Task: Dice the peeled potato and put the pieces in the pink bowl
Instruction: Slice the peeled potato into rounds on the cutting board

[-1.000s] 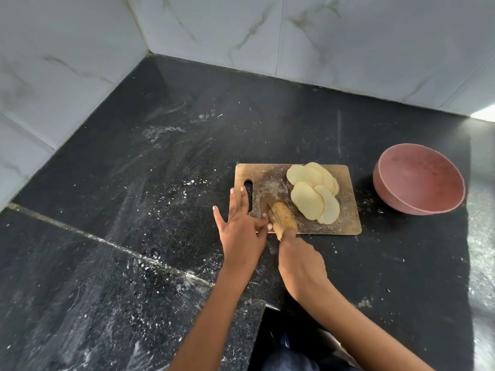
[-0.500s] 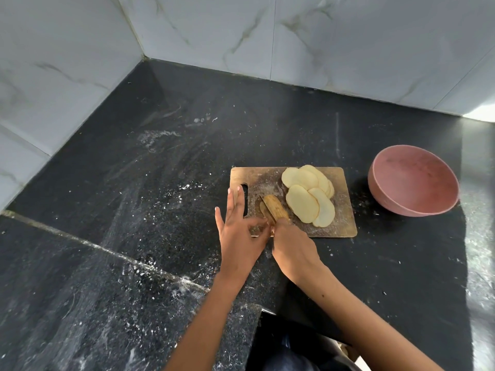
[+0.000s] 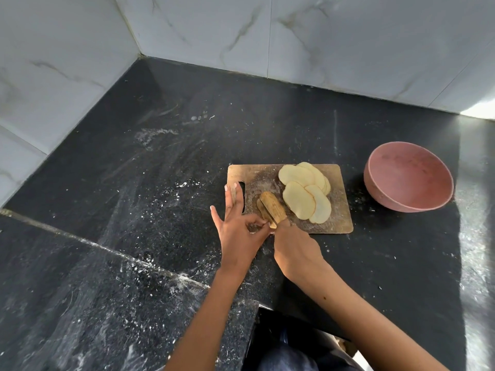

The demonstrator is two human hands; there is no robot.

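Potato slices (image 3: 304,192), flat and pale, lie fanned and overlapping on the right half of the wooden cutting board (image 3: 340,223); four or five show, the stacked ones hard to count. One board, set toward the right of the black countertop (image 3: 160,170), and one pink bowl (image 3: 409,178) stands just beyond the board's right edge, apart from it, nothing visible inside. Left hand (image 3: 238,226) reaches in over the board's near-left corner: fingers stretched straight and spread, two tips lying beside the handle slot, the thumb bent in toward the other hand. Right hand (image 3: 296,250) comes in from the near edge, fingers curled round something at the board's near edge, its grip mostly hidden under the knuckles. Out of that fist a tan, ridged piece (image 3: 272,207) slants up across the board, just left of the slices; whether it is a knife handle or a potato piece, I cannot tell. White specks dust the countertop left of the board.
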